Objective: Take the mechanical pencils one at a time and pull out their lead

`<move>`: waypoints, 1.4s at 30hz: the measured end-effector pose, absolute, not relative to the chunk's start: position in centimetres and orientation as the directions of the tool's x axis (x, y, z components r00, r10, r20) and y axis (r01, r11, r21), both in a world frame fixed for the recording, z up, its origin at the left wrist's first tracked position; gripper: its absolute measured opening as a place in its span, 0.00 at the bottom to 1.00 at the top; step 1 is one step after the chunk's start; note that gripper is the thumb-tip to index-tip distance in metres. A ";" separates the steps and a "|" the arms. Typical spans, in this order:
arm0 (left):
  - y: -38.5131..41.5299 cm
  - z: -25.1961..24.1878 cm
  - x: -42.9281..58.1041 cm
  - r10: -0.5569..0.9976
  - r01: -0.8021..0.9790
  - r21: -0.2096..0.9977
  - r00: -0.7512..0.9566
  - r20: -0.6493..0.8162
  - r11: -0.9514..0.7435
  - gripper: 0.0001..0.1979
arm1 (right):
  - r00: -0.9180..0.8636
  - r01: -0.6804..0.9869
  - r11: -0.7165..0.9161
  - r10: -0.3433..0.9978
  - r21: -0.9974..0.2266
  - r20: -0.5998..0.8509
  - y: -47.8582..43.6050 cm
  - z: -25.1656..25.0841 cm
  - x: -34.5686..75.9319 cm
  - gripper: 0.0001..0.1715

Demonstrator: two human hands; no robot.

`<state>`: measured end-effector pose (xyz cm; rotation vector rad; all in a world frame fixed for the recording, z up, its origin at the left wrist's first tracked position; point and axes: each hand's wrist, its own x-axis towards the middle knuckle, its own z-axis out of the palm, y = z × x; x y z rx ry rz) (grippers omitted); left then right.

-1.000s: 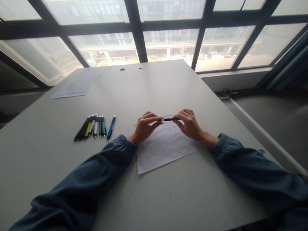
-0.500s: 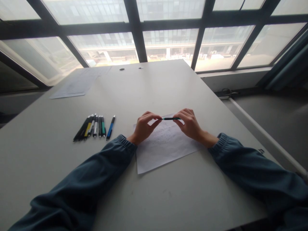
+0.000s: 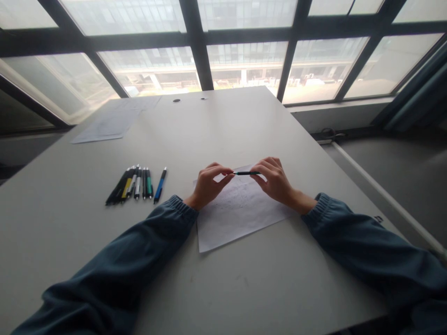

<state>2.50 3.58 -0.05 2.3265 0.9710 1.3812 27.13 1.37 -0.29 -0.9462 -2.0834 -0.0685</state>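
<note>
Our left hand (image 3: 211, 184) and right hand (image 3: 274, 179) pinch a dark pen (image 3: 243, 173) above paper (image 3: 232, 223). At their nine o'clock lie more pens (image 3: 138, 183).

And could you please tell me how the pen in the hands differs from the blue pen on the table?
The held pen is pinched between the left hand and right hand; the blue pen lies on the table. The held pen runs nearly crosswise; the blue pen points away at a slant. Both have dark sections.
</note>
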 end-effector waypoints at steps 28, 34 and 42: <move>3.4 0.1 2.5 0.623 0.337 0.525 0.391 0.677 -0.781 0.04 | -0.436 0.605 0.768 0.539 -0.208 0.720 1.3 -0.2 27.1 0.04; 3.3 0.4 2.7 0.574 0.317 0.480 0.400 0.715 -0.818 0.04 | -0.468 0.607 0.770 0.546 -0.196 0.695 1.4 -0.5 27.2 0.07; 3.2 0.5 2.7 0.598 0.323 0.504 0.398 0.696 -0.801 0.04 | -0.513 0.635 0.752 0.582 -0.177 0.631 1.5 -0.7 27.3 0.12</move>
